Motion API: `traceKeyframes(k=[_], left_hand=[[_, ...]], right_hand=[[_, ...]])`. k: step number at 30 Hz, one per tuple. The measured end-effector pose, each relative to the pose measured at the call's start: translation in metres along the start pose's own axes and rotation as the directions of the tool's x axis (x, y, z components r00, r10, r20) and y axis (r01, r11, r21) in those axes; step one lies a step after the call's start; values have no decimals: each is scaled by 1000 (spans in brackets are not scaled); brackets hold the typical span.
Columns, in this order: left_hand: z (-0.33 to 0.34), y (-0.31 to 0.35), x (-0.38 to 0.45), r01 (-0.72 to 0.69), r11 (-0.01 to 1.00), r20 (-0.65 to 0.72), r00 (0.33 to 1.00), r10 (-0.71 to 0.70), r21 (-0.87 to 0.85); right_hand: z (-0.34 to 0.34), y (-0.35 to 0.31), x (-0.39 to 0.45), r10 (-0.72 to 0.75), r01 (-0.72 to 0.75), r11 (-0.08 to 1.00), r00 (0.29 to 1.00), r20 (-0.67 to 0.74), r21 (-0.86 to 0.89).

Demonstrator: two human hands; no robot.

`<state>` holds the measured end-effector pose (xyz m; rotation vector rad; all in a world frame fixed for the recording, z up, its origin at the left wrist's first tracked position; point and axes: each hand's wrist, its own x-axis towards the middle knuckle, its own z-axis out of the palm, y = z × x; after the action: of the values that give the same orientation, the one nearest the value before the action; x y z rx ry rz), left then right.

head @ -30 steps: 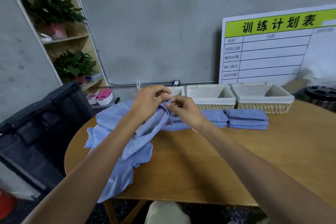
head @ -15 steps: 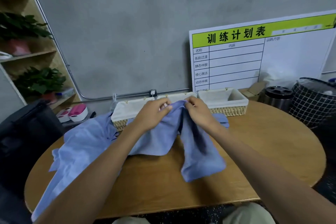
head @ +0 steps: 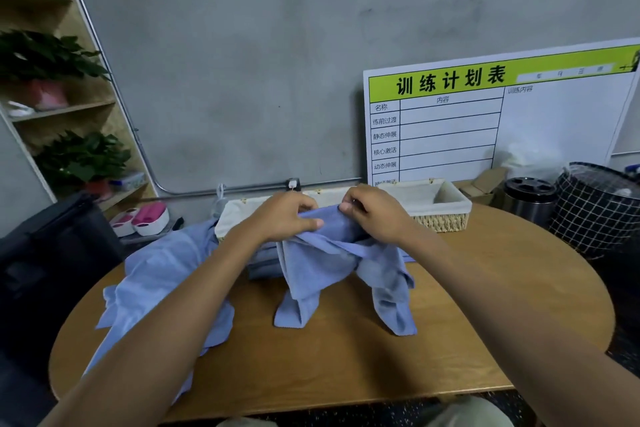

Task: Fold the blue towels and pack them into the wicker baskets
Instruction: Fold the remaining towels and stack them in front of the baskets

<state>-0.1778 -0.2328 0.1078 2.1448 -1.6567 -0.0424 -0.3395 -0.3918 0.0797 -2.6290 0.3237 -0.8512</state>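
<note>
Both hands hold one blue towel [head: 322,263] up over the middle of the table [head: 485,305], in front of the wicker baskets [head: 440,215] along the far edge. The left hand [head: 287,218] has its fingers curled round the towel's upper edge on the left, and the right hand [head: 377,218] pinches the same edge just to the right, so the two grips sit close together. From there the cloth hangs down and toward the near side in two lobes whose lower ends rest on the table (the edge between the hands is bunched, not taut). The towel's long axis seems to run left to right, so spreading it probably means drawing the hands apart along that line. A heap of unfolded towels [head: 156,288] lies to the left, partly under the left forearm.
</note>
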Motion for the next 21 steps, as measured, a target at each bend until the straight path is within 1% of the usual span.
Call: traceKeyframes(k=[2, 4, 6, 7, 9, 12, 15, 18, 20, 21], left_hand=[[-15, 0, -3, 2, 1000, 0, 1000, -2, -9], [-25, -3, -7, 28, 996, -15, 1000, -27, 90], [-33, -12, -12, 75, 972, -56, 996, -64, 221], [-36, -18, -15, 94, 962, -81, 994, -75, 258], [-39, -29, -21, 98, 952, -127, 990, -64, 289], [-40, -41, -29, 79, 916, -183, 983, -6, 392], [-42, -52, -34, 100, 920, -227, 974, -13, 380], [-40, -57, -37, 97, 902, -215, 977, -5, 422], [-41, -57, -40, 101, 896, -245, 969, 9, 433], [-42, -58, -42, 113, 905, -271, 962, 3, 411]], right_hand=[[-9, -1, 1, -13, 13, 1000, 1000, -24, -23], [-17, 0, 1, -2, -2, 998, 998, -69, -62], [-24, 7, 0, 54, -67, 991, 993, -104, -118], [-27, 13, -1, 92, -105, 985, 991, -100, -134], [-30, 24, -4, 138, -140, 986, 990, -29, -91], [-30, 37, -17, 126, -133, 989, 986, 106, 60], [-33, 48, -32, 175, -197, 972, 970, 169, 125], [-42, 56, -38, 233, -258, 955, 957, 174, 142], [-52, 57, -37, 252, -269, 954, 959, 132, 132], [-58, 58, -36, 261, -275, 951, 959, 110, 141]])
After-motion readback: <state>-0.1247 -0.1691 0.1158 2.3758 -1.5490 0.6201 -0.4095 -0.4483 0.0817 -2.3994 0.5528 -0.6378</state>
